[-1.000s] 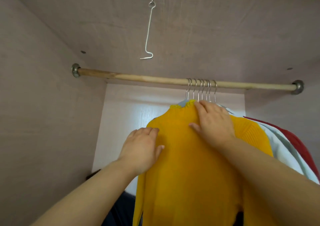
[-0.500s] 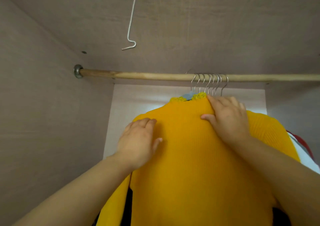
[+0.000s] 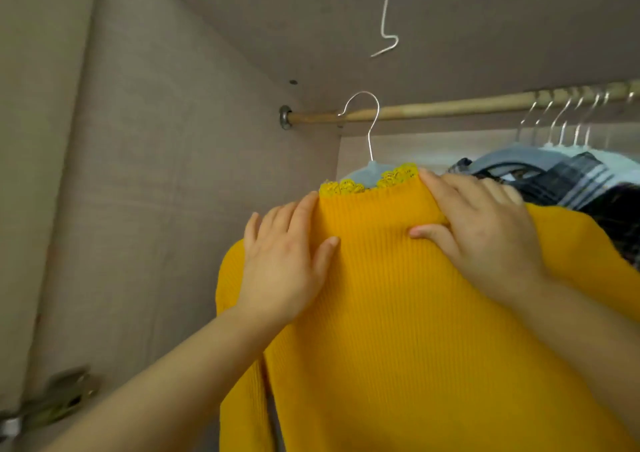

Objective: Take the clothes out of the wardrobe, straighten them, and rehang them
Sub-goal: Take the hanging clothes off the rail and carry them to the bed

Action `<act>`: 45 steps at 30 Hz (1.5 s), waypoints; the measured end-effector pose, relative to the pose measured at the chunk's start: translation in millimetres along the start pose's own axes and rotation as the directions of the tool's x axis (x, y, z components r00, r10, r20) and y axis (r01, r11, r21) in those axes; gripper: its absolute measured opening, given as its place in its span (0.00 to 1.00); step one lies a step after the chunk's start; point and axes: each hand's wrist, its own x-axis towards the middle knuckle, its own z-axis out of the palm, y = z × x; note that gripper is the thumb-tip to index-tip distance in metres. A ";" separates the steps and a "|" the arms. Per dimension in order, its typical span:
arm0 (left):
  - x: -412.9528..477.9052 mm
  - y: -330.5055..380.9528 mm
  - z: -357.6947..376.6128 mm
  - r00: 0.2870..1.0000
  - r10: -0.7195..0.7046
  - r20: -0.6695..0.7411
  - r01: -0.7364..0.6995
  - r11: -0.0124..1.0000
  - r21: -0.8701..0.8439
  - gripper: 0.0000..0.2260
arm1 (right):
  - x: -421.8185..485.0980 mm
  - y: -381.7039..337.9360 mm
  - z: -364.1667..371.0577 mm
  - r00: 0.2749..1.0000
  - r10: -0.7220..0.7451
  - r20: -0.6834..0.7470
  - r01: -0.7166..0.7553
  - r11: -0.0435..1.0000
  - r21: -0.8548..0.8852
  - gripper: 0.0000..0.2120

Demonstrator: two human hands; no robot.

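Brown wardrobe walls (image 3: 138, 174) and a brown ceiling are seen all around, with a wooden rail (image 3: 450, 107) running across from a metal cap at the far left. A bent wire hook (image 3: 386, 18) hangs down from the ceiling. A yellow sweater (image 3: 398, 313) is held up near the camera, on a pale blue hanger (image 3: 367, 174) whose silver hook is seen in front of the rail; whether the hook is on the rail cannot be told. The left hand (image 3: 284, 268) is laid flat and open on the sweater's left shoulder, with nothing grasped. The right hand (image 3: 485, 233) is closed on the right side of the sweater's neck, with the thumb pressed onto the knit below. Other clothes (image 3: 554, 178) are hung on silver hangers at the far right of the rail.
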 end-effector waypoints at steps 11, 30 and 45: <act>-162.5 -58.3 -132.8 0.973 -0.228 -0.034 0.225 0.906 0.358 0.24 | -54.5 -172.9 34.8 0.982 -0.050 -0.180 0.139 0.836 0.532 0.31; -349.3 -27.6 -461.1 0.851 -0.338 -0.402 0.498 0.272 0.824 0.17 | -48.8 -519.0 -151.6 0.934 0.077 -0.349 0.350 0.007 0.937 0.29; -516.9 19.6 -773.8 0.732 -0.239 -0.638 0.610 -0.186 0.770 0.17 | -31.5 -785.4 -463.3 0.869 -0.107 -0.483 0.391 -0.451 0.803 0.29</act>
